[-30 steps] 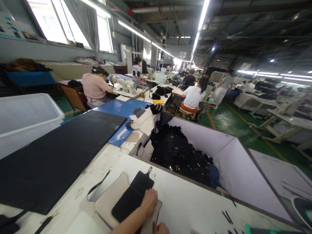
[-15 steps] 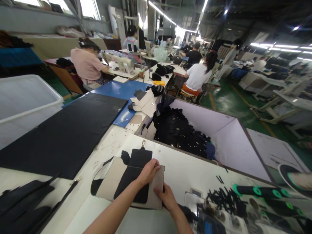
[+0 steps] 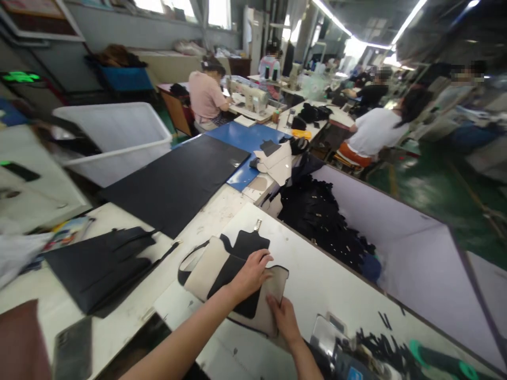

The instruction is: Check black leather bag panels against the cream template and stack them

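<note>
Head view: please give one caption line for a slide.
Both hands, left hand and right hand, press a black leather piece onto a beige template.

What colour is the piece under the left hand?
Black piece on a beige panel; head view.

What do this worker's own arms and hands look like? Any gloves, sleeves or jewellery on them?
Both are bare. The left hand and the right hand wear no gloves, and no rings show on the fingers. The forearms are uncovered as far as the picture's lower edge, with no sleeve, watch or bracelet in view. Nothing is marked or taped on them.
</note>
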Available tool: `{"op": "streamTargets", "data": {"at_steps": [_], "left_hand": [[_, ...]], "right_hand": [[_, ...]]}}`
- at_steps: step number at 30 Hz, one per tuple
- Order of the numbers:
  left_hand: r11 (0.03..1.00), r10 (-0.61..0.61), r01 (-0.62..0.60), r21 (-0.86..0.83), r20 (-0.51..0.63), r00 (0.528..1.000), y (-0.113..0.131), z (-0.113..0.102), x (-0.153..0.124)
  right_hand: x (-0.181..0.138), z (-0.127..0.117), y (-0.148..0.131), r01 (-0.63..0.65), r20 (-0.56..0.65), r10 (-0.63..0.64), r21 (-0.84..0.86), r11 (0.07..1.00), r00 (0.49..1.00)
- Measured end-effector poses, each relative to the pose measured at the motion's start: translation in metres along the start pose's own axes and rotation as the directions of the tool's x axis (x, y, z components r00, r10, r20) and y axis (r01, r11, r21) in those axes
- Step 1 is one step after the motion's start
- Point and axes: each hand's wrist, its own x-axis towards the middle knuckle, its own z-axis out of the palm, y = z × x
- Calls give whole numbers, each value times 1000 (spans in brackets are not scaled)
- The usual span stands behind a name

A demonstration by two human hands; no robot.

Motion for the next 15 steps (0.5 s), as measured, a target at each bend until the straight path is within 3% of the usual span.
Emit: {"op": "streamTargets", "data": {"at_steps": [3, 5, 7, 11, 15], "left_hand": [[973, -95, 152, 173, -299, 950, -25, -5, -58], [929, -216, 329, 168, -477, 852, -45, -3, -104], [882, -370, 470, 21, -587, 720, -63, 1, -151], [707, -679, 612, -353, -579, 450, -91, 3, -226], [549, -823, 660, -513, -471, 319, -114, -2, -273]], "right_hand": [[10, -1, 32, -36, 13, 35, 10, 999, 999], [22, -3, 54, -93, 23, 92, 47, 995, 996], [31, -5, 68, -143, 38, 141, 63, 988, 989], [42, -8, 72, -219, 3, 219, 80, 973, 976], [48, -6, 70, -288, 17, 288, 52, 956, 958]]}}
